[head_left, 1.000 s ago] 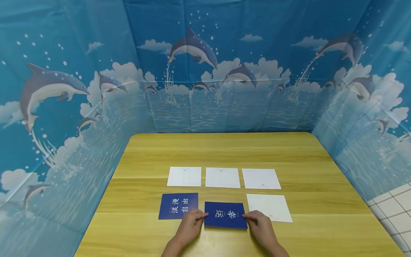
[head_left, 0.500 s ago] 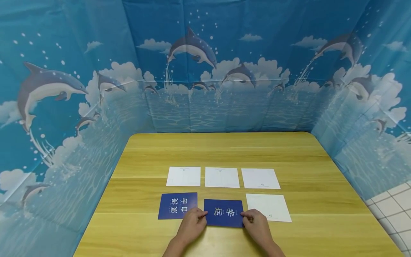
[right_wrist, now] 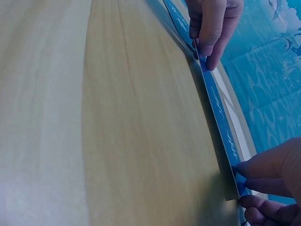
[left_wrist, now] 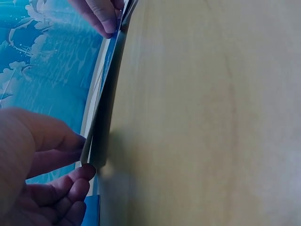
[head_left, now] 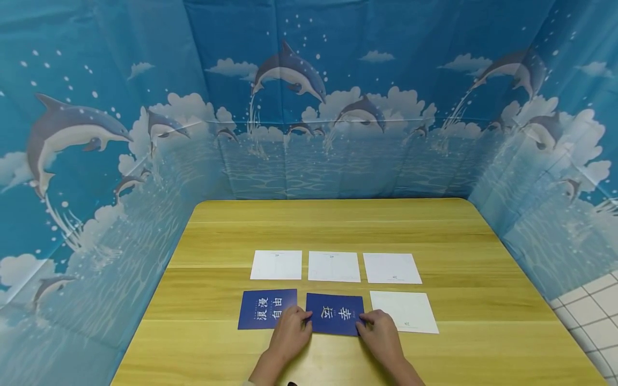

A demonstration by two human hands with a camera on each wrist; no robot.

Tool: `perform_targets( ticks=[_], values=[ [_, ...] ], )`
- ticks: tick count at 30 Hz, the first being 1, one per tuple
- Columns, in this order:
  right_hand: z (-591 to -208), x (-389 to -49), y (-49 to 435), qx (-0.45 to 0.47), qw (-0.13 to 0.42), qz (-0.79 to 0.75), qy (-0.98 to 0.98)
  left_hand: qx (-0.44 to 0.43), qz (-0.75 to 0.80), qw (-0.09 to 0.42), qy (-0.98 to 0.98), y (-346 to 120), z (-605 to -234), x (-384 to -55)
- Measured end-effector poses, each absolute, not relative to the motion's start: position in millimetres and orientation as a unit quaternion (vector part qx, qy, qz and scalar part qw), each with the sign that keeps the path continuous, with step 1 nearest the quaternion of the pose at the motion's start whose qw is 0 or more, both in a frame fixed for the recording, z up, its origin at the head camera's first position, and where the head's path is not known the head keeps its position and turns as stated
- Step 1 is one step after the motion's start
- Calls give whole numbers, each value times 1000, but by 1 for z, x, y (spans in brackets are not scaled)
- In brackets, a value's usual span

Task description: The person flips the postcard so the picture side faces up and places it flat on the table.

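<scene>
Both hands hold a dark blue postcard (head_left: 335, 314) with white characters, one hand at each short side. My left hand (head_left: 289, 333) pinches its left edge between thumb and fingers, and my right hand (head_left: 380, 336) pinches the right edge. The wrist views show the held postcard (right_wrist: 221, 123) edge-on, close over the tabletop, with a dark shadow under it. A second blue postcard (head_left: 263, 309) lies just to the left, its lower right corner partly covered by my left hand. To the right is a white-backed postcard (head_left: 407, 311), partly behind my right hand.
Beyond the held postcard, three white-backed postcards form a row: left (head_left: 277, 265), middle (head_left: 334, 267) and right (head_left: 392, 265). They lie on a yellow wood-grain table (head_left: 333, 225). A blue dolphin-print curtain (head_left: 328, 161) hangs round the table's back and sides.
The held blue postcard has moved away from me and slightly left, coming level with the cards on either side. Both hands have moved with it, keeping their grip.
</scene>
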State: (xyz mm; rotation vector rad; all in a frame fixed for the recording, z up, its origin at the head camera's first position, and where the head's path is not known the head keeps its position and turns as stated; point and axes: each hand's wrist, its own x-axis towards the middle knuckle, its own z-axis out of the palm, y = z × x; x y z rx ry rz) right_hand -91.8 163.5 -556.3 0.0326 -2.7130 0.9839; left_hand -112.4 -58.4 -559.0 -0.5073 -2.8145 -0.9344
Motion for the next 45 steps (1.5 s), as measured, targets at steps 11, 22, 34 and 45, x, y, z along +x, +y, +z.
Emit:
perform_targets(
  ticks=[11,22,34,45],
  values=[
    [-558,-94,161,37,170,302,-937,-173,-284,86,-939,-55,-560,-113],
    [-562,-96,156,40,176,267,-947,-179,-267,108,-941,-55,-565,-115],
    [-560,-95,151,25,150,254,-955,-190,-263,128,-937,-55,-564,-117],
    [-562,-97,151,21,141,260,-955,-186,-252,146,-938,-52,-562,-117]
  ],
)
